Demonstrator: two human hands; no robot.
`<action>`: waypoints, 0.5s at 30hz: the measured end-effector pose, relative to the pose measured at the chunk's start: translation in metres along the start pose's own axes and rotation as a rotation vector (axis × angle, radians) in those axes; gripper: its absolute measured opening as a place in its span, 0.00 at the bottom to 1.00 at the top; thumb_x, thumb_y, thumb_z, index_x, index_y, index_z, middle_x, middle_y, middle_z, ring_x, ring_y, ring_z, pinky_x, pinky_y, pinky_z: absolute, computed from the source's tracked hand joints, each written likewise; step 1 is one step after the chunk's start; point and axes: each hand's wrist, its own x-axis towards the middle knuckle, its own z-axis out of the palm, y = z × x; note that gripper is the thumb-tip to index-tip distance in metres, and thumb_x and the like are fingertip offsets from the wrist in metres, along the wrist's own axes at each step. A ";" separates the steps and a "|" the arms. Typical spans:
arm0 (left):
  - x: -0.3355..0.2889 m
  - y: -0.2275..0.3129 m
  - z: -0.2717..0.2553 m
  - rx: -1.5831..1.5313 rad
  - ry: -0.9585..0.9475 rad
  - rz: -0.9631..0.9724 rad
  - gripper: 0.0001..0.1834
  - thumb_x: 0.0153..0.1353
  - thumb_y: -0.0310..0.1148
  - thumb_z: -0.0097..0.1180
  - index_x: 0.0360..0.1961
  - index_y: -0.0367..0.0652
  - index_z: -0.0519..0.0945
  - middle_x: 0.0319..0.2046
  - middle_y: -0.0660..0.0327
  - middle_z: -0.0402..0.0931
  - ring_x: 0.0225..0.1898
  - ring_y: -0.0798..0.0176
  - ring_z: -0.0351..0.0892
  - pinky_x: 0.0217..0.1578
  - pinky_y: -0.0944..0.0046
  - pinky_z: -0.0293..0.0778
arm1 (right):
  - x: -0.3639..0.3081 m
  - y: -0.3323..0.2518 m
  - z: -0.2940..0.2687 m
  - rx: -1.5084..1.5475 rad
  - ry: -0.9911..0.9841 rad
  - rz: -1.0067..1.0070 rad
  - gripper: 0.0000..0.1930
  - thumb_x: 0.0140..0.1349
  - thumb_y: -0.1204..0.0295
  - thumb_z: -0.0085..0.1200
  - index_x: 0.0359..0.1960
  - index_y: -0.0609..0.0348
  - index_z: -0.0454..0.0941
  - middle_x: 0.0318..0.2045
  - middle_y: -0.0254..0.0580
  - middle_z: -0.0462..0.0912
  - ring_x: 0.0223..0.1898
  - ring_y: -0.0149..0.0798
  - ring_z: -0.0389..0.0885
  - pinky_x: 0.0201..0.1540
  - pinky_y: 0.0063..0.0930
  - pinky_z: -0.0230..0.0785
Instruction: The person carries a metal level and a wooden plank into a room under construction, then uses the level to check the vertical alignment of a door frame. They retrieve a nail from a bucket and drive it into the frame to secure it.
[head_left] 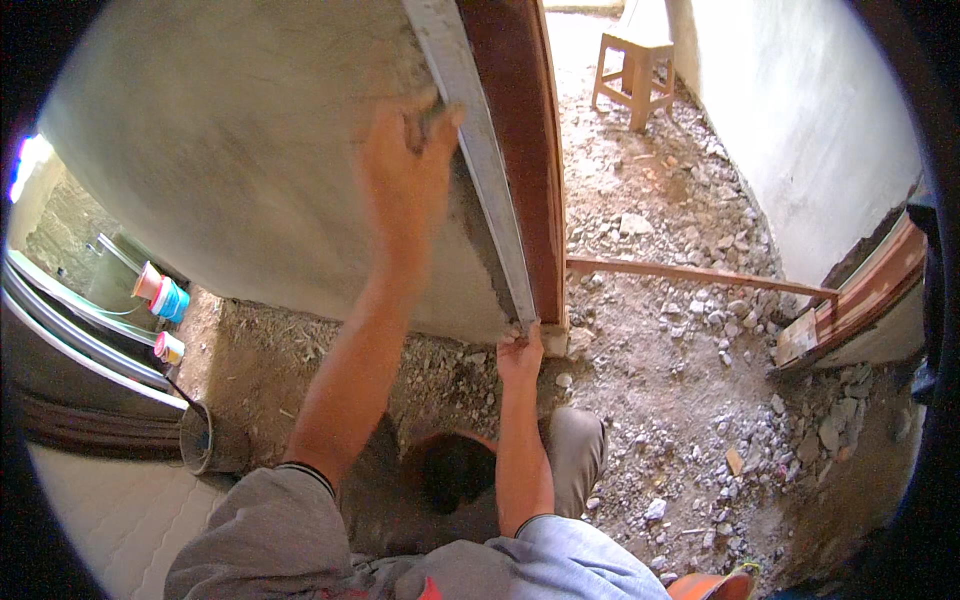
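Note:
A long grey metal straightedge (478, 130) runs along the edge of the plastered wall (240, 150), beside the reddish-brown door frame (522, 120). At its lower end my right hand (519, 357) is closed, with the fingers gripping it. Higher up, my left hand (405, 170) is at the wall, its thumb side close to the straightedge. It is slightly blurred, with its fingers curled round a small dark area I cannot make out. Below my arms is a round dark thing with a reddish rim (450, 468), partly hidden.
Rubble (690, 330) covers the ground. A wooden bar (700, 273) crosses the doorway low down; a stool (635, 75) stands beyond it. Pipes (90, 325), small colourful containers (165, 300) and a dark bucket (212, 440) are at left. Something orange (712, 586) lies at the lower edge.

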 end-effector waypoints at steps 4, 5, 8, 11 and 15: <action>-0.071 -0.006 0.006 -0.029 -0.207 -0.301 0.15 0.59 0.35 0.68 0.42 0.35 0.83 0.18 0.66 0.63 0.22 0.72 0.59 0.23 0.66 0.60 | 0.000 0.001 -0.001 -0.006 -0.081 -0.017 0.14 0.69 0.59 0.55 0.47 0.54 0.73 0.31 0.36 0.77 0.28 0.35 0.76 0.24 0.28 0.71; -0.083 -0.007 0.007 -0.060 -0.250 -0.354 0.15 0.59 0.34 0.67 0.43 0.35 0.84 0.18 0.66 0.62 0.22 0.72 0.59 0.23 0.66 0.59 | -0.001 0.001 -0.001 -0.016 -0.055 -0.025 0.14 0.69 0.59 0.55 0.46 0.54 0.73 0.31 0.36 0.77 0.28 0.36 0.76 0.24 0.29 0.71; -0.103 -0.012 0.011 -0.078 -0.278 -0.459 0.15 0.60 0.33 0.67 0.44 0.35 0.84 0.17 0.67 0.63 0.22 0.73 0.59 0.23 0.67 0.60 | -0.003 -0.001 0.001 -0.049 -0.057 -0.052 0.13 0.69 0.58 0.55 0.44 0.54 0.74 0.30 0.36 0.77 0.27 0.36 0.76 0.25 0.30 0.70; -0.106 -0.019 0.012 -0.261 -0.274 -0.533 0.15 0.59 0.32 0.67 0.45 0.36 0.84 0.18 0.67 0.65 0.23 0.75 0.60 0.23 0.69 0.60 | -0.006 -0.002 0.005 -0.009 -0.097 0.010 0.13 0.69 0.59 0.54 0.45 0.54 0.74 0.28 0.36 0.76 0.25 0.35 0.74 0.25 0.30 0.69; -0.098 -0.037 0.010 -0.168 -0.324 -0.352 0.13 0.58 0.34 0.68 0.41 0.39 0.85 0.18 0.60 0.71 0.21 0.70 0.66 0.23 0.66 0.65 | -0.007 -0.001 0.008 0.007 -0.011 0.035 0.14 0.68 0.58 0.55 0.44 0.55 0.74 0.27 0.36 0.75 0.25 0.34 0.73 0.25 0.29 0.68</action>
